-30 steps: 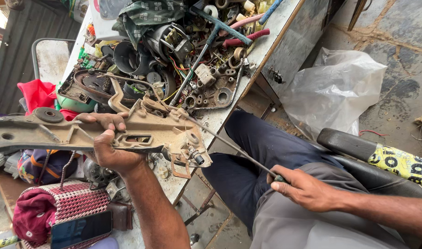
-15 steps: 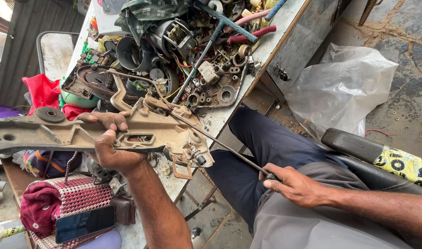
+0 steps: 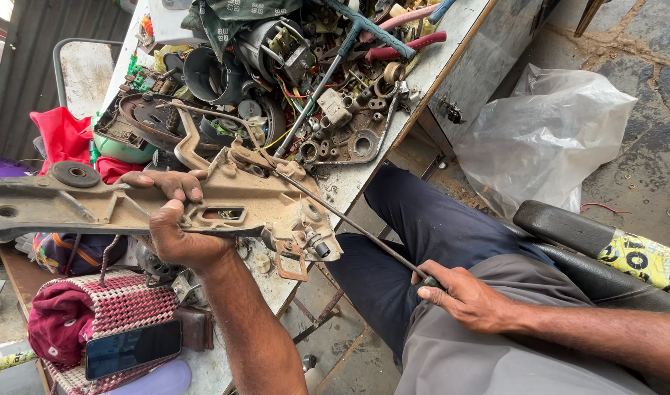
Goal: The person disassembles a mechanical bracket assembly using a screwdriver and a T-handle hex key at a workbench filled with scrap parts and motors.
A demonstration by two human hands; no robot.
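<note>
The grimy metal bracket (image 3: 225, 208) is gripped by the left hand (image 3: 177, 230); a long screwdriver (image 3: 349, 219), clasped in the right hand's (image 3: 470, 300) fingers, is set against it, nothing visibly freed.

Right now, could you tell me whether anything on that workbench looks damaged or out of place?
The long metal bracket in the left hand is caked in grime and looks worn. The bench behind it is heaped with loose metal parts in no order. A phone lies on a woven bag, close to the bench edge.
</note>
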